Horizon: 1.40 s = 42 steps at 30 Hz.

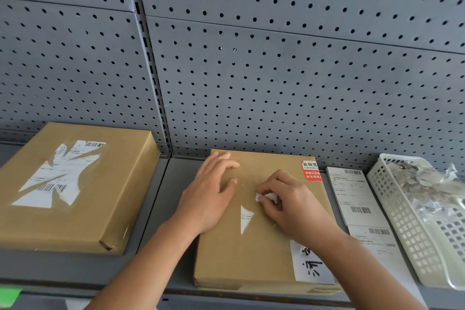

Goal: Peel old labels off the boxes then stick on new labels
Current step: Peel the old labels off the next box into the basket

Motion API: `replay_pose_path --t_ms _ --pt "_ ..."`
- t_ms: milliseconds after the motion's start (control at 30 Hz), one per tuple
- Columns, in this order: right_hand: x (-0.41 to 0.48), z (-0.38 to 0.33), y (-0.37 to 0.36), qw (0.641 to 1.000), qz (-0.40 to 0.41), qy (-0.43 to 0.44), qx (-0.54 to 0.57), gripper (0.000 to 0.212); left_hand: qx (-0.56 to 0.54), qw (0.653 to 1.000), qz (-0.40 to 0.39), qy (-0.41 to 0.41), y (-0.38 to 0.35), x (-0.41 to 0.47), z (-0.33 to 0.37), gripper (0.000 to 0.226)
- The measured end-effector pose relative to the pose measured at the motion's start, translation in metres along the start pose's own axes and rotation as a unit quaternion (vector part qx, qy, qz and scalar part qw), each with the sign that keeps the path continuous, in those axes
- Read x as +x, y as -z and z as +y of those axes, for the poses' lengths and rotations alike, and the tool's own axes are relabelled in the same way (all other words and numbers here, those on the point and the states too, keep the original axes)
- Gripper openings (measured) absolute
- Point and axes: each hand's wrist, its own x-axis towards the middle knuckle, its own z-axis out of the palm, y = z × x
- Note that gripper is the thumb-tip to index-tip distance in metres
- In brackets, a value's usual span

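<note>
Right hand [289, 206] fingers are pinching a crumpled label scrap [269, 196] on the box [226, 259]; left hand [208, 199] fingers are resting relaxed beside them. Jerking risks tearing, like the triangular remnant [246, 218] just below.

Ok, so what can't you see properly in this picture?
Head view:
White label with big black writing: partly under the right forearm.
Torn white scrap: mostly covered by fingers of the right hand.
Print on the new label sheets: too small to read.
Basket and its crumpled scraps: cut off by the right edge.
</note>
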Motion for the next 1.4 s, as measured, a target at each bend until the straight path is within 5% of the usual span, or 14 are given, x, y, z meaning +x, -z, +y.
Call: replay_pose_path --t_ms 267,567,967,1200,1400 --pt "0.004 -0.005 -0.005 0.997 0.007 0.015 -0.075 0.004 -0.002 1.0 -0.002 0.005 0.0 -0.001 0.001 0.026" --pt "-0.003 -0.007 0.016 0.995 -0.014 -0.058 0.081 0.01 0.003 1.0 -0.003 0.006 0.002 -0.002 0.002 0.026" --pt "-0.004 -0.003 -0.004 0.998 0.012 0.024 -0.048 0.005 0.006 1.0 0.0 0.002 0.0 -0.001 0.001 0.026" --pt "-0.004 0.0 0.003 0.999 0.014 -0.01 0.033 0.005 -0.003 1.0 -0.003 0.005 0.001 -0.001 0.002 0.025" --pt "-0.001 -0.004 -0.009 0.997 0.023 0.042 -0.064 0.002 -0.001 1.0 0.0 0.005 0.0 -0.001 0.001 0.026"
